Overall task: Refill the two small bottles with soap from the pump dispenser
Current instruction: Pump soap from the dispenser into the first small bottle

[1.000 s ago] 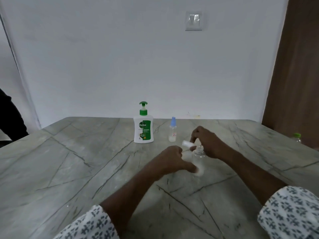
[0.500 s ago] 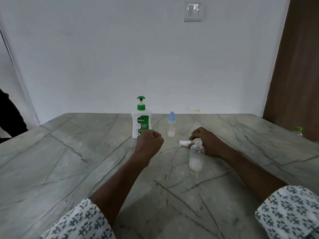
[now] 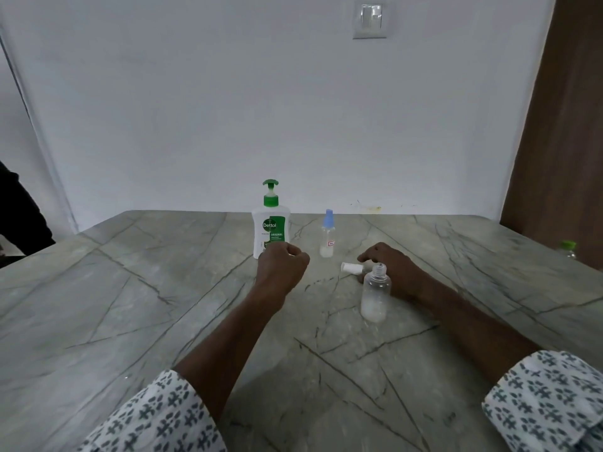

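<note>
The white and green pump dispenser (image 3: pixel 270 223) stands at the back of the marble table (image 3: pixel 130 305). My left hand (image 3: pixel 283 266) hovers just in front of its base, curled into a fist with nothing in it. To the right of the dispenser stands a small bottle with a blue cap (image 3: pixel 327 238). Nearer me, a small clear bottle (image 3: pixel 375 296) stands uncapped, with a little white soap at its bottom. Behind it my right hand (image 3: pixel 396 272) rests on the table, fingers curled over one end of the white cap (image 3: pixel 350 267), which lies on its side.
A bottle with a green cap (image 3: pixel 567 248) stands at the table's far right edge. Someone in dark clothing (image 3: pixel 19 216) is at the far left. A white wall with a switch (image 3: pixel 370 21) closes the back, and a brown door (image 3: pixel 561 125) stands at the right.
My left hand let go of the uncapped bottle and moved up to the dispenser's base. My right hand lowered the white cap from above the bottle down to the table.
</note>
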`<state>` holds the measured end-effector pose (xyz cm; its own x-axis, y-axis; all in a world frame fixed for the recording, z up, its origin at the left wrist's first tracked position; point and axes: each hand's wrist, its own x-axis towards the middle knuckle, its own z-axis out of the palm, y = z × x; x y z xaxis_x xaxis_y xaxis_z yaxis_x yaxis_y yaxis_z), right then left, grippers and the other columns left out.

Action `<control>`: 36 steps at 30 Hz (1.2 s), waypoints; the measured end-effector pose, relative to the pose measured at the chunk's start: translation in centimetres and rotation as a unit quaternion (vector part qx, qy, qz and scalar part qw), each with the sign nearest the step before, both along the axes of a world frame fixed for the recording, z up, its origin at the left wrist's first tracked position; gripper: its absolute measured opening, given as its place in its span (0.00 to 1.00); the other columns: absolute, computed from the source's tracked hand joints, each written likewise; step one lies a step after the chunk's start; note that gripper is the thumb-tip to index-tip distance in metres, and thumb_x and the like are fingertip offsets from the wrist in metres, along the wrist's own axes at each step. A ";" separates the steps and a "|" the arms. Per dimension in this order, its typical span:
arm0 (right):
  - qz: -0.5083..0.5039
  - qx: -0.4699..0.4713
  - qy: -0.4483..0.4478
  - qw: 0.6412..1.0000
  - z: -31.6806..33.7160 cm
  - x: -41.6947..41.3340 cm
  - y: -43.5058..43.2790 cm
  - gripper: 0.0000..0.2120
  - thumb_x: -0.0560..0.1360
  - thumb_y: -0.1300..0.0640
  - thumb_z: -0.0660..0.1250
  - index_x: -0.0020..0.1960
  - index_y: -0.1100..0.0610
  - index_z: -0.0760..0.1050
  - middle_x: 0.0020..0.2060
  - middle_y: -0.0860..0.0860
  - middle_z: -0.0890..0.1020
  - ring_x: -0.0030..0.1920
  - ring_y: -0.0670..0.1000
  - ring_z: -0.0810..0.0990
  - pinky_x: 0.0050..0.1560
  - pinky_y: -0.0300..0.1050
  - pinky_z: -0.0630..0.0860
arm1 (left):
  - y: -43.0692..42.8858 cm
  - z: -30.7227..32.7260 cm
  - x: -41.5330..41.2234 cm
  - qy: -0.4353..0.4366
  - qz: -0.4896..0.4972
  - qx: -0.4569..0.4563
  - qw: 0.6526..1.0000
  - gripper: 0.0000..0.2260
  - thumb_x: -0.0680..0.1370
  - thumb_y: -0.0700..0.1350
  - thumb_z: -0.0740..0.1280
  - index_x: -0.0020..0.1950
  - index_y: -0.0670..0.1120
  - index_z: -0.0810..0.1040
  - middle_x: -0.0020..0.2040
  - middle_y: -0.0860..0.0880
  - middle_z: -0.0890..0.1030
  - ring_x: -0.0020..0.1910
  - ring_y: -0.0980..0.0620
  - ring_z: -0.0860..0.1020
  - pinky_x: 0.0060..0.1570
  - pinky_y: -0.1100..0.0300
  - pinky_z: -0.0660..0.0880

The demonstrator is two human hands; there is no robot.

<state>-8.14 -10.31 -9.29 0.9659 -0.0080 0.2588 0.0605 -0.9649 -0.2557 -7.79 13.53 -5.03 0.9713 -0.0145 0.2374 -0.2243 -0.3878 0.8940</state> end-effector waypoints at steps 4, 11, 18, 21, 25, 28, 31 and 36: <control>0.002 0.003 -0.014 1.000 -0.1 0.0 0.1 0.26 0.70 0.45 0.74 0.65 0.52 0.75 0.62 0.52 0.74 0.59 0.54 0.76 0.61 0.53 0.73 | 0.0 0.0 -0.1 0.011 -0.008 -0.004 1.000 0.06 0.75 0.40 0.67 0.49 0.39 0.80 0.46 0.48 0.76 0.47 0.49 0.72 0.47 0.58 0.69; 0.014 0.043 -0.043 0.998 0.4 -0.7 -0.1 0.25 0.69 0.46 0.76 0.63 0.53 0.76 0.61 0.51 0.75 0.59 0.52 0.77 0.59 0.52 0.73 | 0.4 0.1 0.3 0.018 0.011 -0.023 1.000 0.03 0.74 0.39 0.67 0.47 0.42 0.77 0.49 0.46 0.77 0.48 0.47 0.73 0.48 0.58 0.70; 0.013 0.161 -0.108 0.981 1.5 -1.5 -0.6 0.10 0.78 0.56 0.65 0.57 0.57 0.81 0.55 0.54 0.81 0.52 0.51 0.79 0.53 0.44 0.72 | 0.5 0.0 0.4 0.024 0.015 -0.025 0.999 0.03 0.74 0.39 0.67 0.47 0.41 0.77 0.48 0.47 0.75 0.48 0.47 0.73 0.48 0.59 0.69; 0.007 0.084 -0.093 0.992 1.0 -0.9 -1.1 0.13 0.77 0.52 0.67 0.60 0.55 0.79 0.59 0.52 0.79 0.58 0.53 0.78 0.61 0.52 0.72 | 0.5 -0.1 0.5 0.023 0.013 -0.024 0.999 0.05 0.74 0.39 0.67 0.49 0.40 0.78 0.49 0.46 0.75 0.50 0.46 0.73 0.49 0.58 0.70; -0.013 -0.135 -0.035 0.990 1.0 0.4 -0.4 0.23 0.75 0.43 0.67 0.68 0.48 0.71 0.66 0.48 0.72 0.67 0.52 0.70 0.74 0.60 0.53 | 0.5 -0.2 0.7 0.019 0.016 -0.025 0.999 0.04 0.75 0.39 0.68 0.48 0.43 0.75 0.50 0.48 0.74 0.50 0.47 0.72 0.50 0.58 0.70; -0.025 -0.193 -0.019 0.981 1.2 1.0 0.1 0.24 0.76 0.43 0.66 0.69 0.48 0.69 0.67 0.49 0.68 0.69 0.54 0.66 0.75 0.64 0.46 | 0.5 -0.1 0.9 0.014 0.016 -0.030 0.999 0.04 0.74 0.39 0.68 0.46 0.45 0.73 0.49 0.48 0.74 0.50 0.46 0.73 0.50 0.57 0.71; -0.032 -0.202 -0.010 0.979 1.2 1.6 0.1 0.18 0.76 0.47 0.66 0.65 0.49 0.72 0.67 0.50 0.68 0.68 0.55 0.67 0.74 0.66 0.46 | 0.6 -0.2 1.0 0.010 0.018 -0.030 0.999 0.04 0.74 0.39 0.68 0.42 0.45 0.74 0.49 0.47 0.75 0.49 0.46 0.74 0.50 0.57 0.73; -0.017 -0.196 -0.010 0.980 1.2 2.4 1.3 0.15 0.79 0.47 0.62 0.62 0.52 0.74 0.65 0.52 0.69 0.66 0.55 0.70 0.74 0.66 0.49 | 0.7 0.0 1.2 0.003 0.021 -0.032 0.999 0.04 0.74 0.40 0.68 0.40 0.45 0.74 0.47 0.48 0.76 0.48 0.47 0.76 0.49 0.56 0.76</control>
